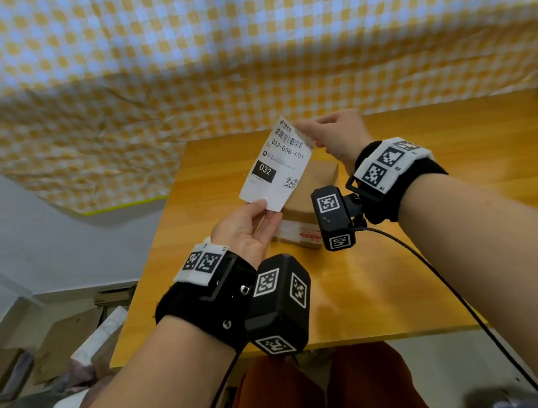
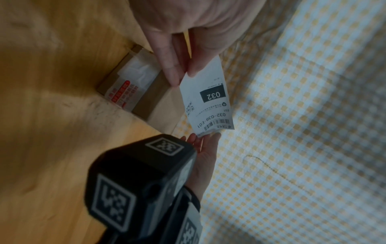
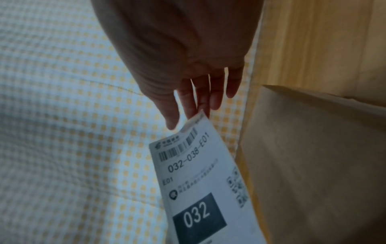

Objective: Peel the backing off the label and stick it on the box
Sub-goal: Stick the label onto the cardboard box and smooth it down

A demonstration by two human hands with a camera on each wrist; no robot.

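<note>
A white shipping label (image 1: 276,164) printed with a barcode and a black "032" block is held up in the air over the table. My left hand (image 1: 256,221) pinches its lower corner between thumb and fingers. My right hand (image 1: 312,137) pinches the label's top right corner, where a thin layer lifts slightly off the label (image 3: 200,173). Below and behind the label (image 2: 206,102) a brown cardboard box (image 1: 308,201) with taped, red-printed side rests on the wooden table (image 1: 408,270); in the left wrist view the box (image 2: 133,85) lies beside my left fingers (image 2: 171,66).
A yellow and white checked cloth (image 1: 239,52) hangs behind the table's far edge. Cardboard pieces and bags (image 1: 72,338) lie on the floor to the left. A black cable (image 1: 444,283) runs from my right wrist camera across the table's front.
</note>
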